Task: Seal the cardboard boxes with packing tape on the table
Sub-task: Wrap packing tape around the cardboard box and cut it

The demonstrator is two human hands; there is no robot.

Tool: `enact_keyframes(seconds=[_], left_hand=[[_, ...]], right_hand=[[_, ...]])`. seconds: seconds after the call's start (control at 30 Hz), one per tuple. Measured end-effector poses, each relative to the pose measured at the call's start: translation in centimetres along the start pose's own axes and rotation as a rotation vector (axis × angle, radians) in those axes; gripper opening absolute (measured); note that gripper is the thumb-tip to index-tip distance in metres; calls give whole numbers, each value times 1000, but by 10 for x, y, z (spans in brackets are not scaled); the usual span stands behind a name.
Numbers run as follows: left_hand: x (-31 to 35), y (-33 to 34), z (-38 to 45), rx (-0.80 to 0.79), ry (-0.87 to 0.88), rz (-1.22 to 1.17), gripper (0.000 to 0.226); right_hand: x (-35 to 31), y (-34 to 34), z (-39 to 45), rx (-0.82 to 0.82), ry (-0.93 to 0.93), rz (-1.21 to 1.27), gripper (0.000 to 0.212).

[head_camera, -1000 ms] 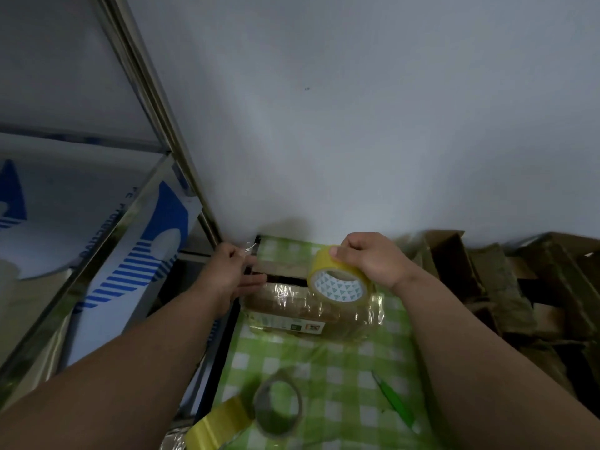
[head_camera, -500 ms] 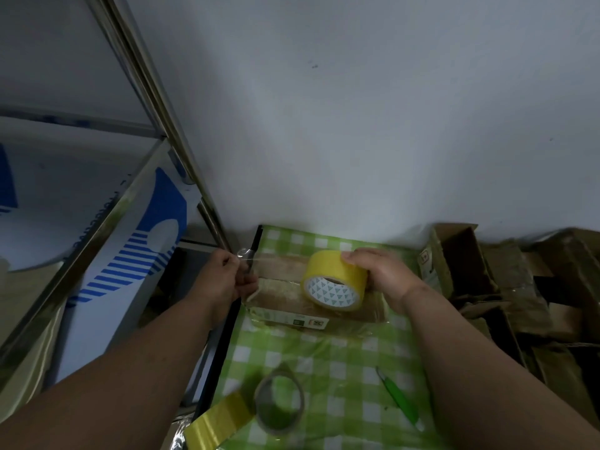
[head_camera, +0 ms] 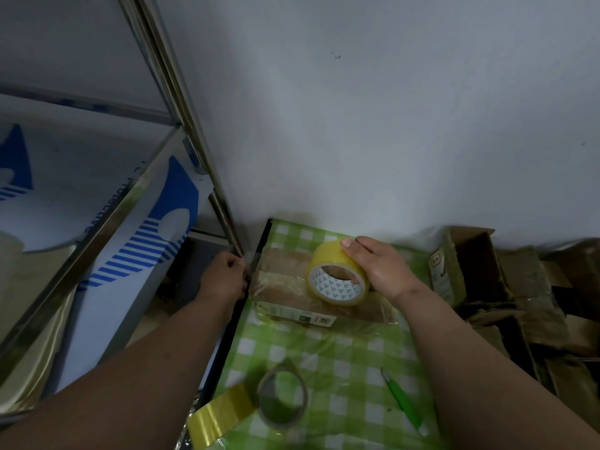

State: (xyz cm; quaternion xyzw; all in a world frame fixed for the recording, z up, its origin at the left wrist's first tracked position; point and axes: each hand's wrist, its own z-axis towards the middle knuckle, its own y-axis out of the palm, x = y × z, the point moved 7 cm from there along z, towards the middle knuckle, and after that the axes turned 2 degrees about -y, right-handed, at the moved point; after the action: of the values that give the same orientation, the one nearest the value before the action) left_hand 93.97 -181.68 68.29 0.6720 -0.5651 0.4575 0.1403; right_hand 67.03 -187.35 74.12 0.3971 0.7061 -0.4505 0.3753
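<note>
A flat cardboard box [head_camera: 285,271] lies on the green checked tablecloth [head_camera: 341,352] near the wall, clear tape glinting on its top. My right hand [head_camera: 380,267] grips a yellow roll of packing tape [head_camera: 337,274] standing on the box. My left hand [head_camera: 224,277] pinches the free end of the tape at the box's left edge, just past the table's edge.
A nearly used-up tape roll [head_camera: 282,397] with a loose yellow strip [head_camera: 220,417] lies at the table's front. Green snips [head_camera: 402,401] lie to its right. Several open cardboard boxes [head_camera: 487,277] are piled at right. A metal shelf frame [head_camera: 181,105] stands at left.
The tape roll has come down from above the box onto its top. My left hand has drawn the tape end down to the box's left edge.
</note>
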Motion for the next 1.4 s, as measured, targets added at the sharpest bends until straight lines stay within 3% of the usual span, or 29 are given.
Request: enact_keyframes(seconds=[0.43,0.67,0.87,1.03,1.17,1.3,1.4], left_hand=[[-14,4,8,19,-6,57,21],[-20,10,12,-76,-133,99,11],[-8,9,17,-61,-15,343,8],[-6,14,7,-105,-92,255,37],[4,20,1,-137,-26,393,48],[11,19,5,-86,-96,533,47],[21,24,2,-113,45,789,48]], right_hand=[[1,3,3,-2,-18,-74,42],[5,3,3,-12,-10,-69,43],[6,5,3,-12,-3,-52,47],[6,7,3,-15,-1,-49,51],[5,9,3,-23,6,-64,48],[8,9,0,-13,43,-38,54],[9,5,-3,-5,59,-39,55]])
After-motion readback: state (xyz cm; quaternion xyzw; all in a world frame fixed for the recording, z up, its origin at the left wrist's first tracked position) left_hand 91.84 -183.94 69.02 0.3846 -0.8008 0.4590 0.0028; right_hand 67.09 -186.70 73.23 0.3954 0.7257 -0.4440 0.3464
